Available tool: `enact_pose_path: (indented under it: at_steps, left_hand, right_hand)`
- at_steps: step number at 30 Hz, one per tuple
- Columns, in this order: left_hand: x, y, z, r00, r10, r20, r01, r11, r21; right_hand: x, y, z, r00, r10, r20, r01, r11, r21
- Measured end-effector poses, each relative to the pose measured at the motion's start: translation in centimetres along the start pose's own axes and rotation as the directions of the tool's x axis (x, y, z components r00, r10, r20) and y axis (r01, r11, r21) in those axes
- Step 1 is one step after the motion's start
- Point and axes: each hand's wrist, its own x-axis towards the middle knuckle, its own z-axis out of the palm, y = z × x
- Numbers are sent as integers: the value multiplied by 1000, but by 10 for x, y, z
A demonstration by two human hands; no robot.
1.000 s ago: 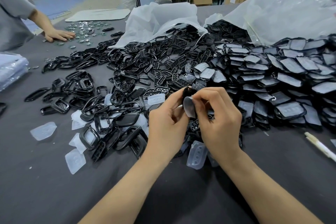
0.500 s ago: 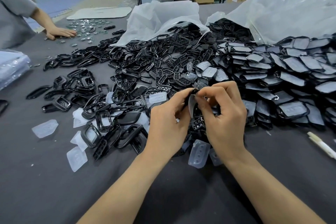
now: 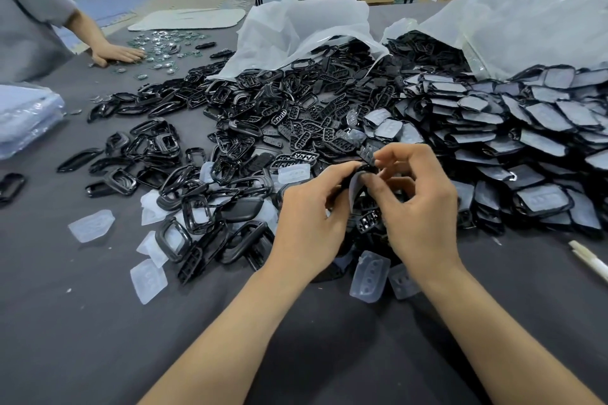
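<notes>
Both my hands meet above the dark table (image 3: 98, 339), in front of a heap of black plastic shells (image 3: 296, 115). My left hand (image 3: 309, 223) grips a black shell with a translucent rubber pad (image 3: 355, 189) on it, mostly hidden by my fingers. My right hand (image 3: 421, 204) pinches the top edge of that same piece between thumb and forefinger. Finished shells with pads (image 3: 533, 128) lie stacked to the right. Loose translucent pads (image 3: 370, 276) lie just below my hands.
Black frames (image 3: 184, 204) and more pads (image 3: 90, 225) are scattered on the left. Two white plastic bags (image 3: 309, 29) spill parts at the back. Another person's hand (image 3: 115, 54) rests near small metal pieces far left. A white pen (image 3: 589, 260) lies at the right edge.
My right thumb and forefinger have climbed from the pad's face to the top edge of the piece. The left hand keeps its grip in much the same place.
</notes>
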Motion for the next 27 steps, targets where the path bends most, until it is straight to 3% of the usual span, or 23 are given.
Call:
enact_pose_path:
  at_steps: [6,10,15,21,27]
  left_hand:
    - [3,2,-8,982,-80,171,105,984,-146]
    - [3,5,-11,962,-97,254,170,943,-285]
    - [3,9,-11,949,-153,277,258,880,-398]
    - [2,9,-10,939,-224,262,330,802,-497]
    - [3,7,-6,957,-203,205,272,872,-407]
  right_hand:
    - [9,-1,-5,954,174,243,-215,964,155]
    - [16,5,-11,900,282,333,-367,903,225]
    - [18,9,-13,860,343,378,-469,824,319]
    - [16,13,-11,849,394,351,-502,809,307]
    - [16,12,-9,858,416,301,-498,817,291]
